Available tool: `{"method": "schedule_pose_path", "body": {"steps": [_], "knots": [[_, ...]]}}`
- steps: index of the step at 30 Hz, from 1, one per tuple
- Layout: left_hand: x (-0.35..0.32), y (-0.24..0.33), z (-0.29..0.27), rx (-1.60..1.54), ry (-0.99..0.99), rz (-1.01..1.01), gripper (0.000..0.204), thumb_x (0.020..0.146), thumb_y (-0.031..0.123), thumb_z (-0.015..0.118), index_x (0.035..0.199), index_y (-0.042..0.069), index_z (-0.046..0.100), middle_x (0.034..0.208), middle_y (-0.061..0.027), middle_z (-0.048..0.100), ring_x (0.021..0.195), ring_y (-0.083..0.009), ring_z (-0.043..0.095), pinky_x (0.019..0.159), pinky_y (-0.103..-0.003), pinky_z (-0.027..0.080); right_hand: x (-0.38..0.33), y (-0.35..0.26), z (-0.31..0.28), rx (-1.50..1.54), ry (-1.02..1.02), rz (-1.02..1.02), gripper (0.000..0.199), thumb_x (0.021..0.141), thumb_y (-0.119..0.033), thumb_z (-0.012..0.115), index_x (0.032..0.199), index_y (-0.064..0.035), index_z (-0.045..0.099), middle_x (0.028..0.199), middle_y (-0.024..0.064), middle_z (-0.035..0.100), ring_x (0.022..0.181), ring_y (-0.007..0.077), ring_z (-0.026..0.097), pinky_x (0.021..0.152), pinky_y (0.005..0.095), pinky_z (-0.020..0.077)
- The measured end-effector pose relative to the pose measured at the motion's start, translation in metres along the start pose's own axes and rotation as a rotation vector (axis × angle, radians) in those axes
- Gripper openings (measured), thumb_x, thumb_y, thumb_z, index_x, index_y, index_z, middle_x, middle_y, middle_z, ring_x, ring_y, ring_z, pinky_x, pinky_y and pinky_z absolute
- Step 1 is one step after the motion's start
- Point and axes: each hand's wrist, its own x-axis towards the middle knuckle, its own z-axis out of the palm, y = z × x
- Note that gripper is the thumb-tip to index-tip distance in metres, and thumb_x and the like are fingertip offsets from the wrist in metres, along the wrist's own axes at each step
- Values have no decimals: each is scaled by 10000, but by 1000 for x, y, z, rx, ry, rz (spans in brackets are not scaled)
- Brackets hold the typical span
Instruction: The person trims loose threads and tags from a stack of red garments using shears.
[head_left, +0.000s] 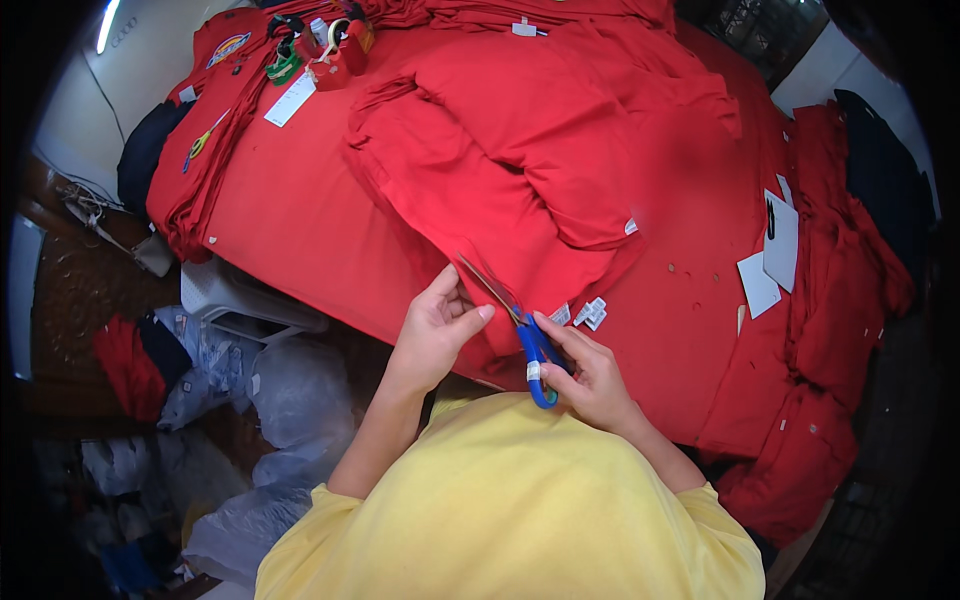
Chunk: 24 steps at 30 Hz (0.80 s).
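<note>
Blue-handled scissors (535, 358) are in my right hand (590, 378), its thumb and fingers in the handle loops. Their slightly parted blades point up and left over the near edge of a red garment (490, 185). My left hand (432, 335) is at that same edge, left of the blades, with curled fingers and thumb on the cloth. Its exact grip is partly hidden. White labels (590, 314) stick out from the garment just beyond my right hand.
Red cloth covers the table (290, 240). At the far left are a red tape dispenser (338, 60), a white tag (291, 101) and yellow-handled snips (200, 147). Red garments (840, 250) and white cards (780, 240) lie right. Clear plastic bags (300, 395) stand below left.
</note>
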Motion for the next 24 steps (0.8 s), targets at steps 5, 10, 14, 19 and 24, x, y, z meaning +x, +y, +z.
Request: {"method": "schedule_pose_path", "body": {"steps": [5, 10, 14, 19, 24], "knots": [[1, -7, -7, -23, 38, 16, 543, 830, -72, 596, 1343, -34, 424, 1255, -104, 548, 1116, -146, 547, 968, -277, 429, 1, 14, -3, 49, -28, 98, 501, 877, -58, 606, 1361, -53, 477, 1062, 153, 627, 888, 174, 620, 793, 302, 493], [6, -6, -11, -85, 75, 39, 473, 839, -68, 587, 1296, -37, 470, 1233, -93, 562, 1092, -135, 548, 953, -267, 431, 3, 11, 1, -20, -11, -49, 490, 889, -39, 575, 1368, -55, 470, 1015, 154, 638, 837, 166, 620, 762, 289, 494], [1, 1, -2, -30, 45, 36, 482, 834, -76, 583, 1300, -37, 465, 1237, -102, 562, 1106, -143, 546, 958, -276, 430, 11, 16, 5, 28, 14, -89, 485, 895, -45, 568, 1369, -51, 467, 983, 150, 641, 779, 156, 613, 727, 286, 493], [9, -12, -15, -184, 92, 42, 464, 843, -77, 579, 1292, -21, 476, 1213, -97, 575, 1085, -154, 562, 941, -287, 448, 10, 16, -1, 43, -65, 86, 488, 899, -93, 592, 1369, -52, 466, 1085, 178, 635, 899, 184, 640, 794, 302, 500], [10, -8, -13, -140, 103, 58, 463, 852, -66, 586, 1299, -13, 473, 1179, -82, 586, 1029, -122, 574, 862, -254, 473, 13, 15, 6, 48, -32, -37, 477, 905, -77, 578, 1369, -57, 469, 981, 118, 643, 780, 128, 627, 718, 255, 502]]}}
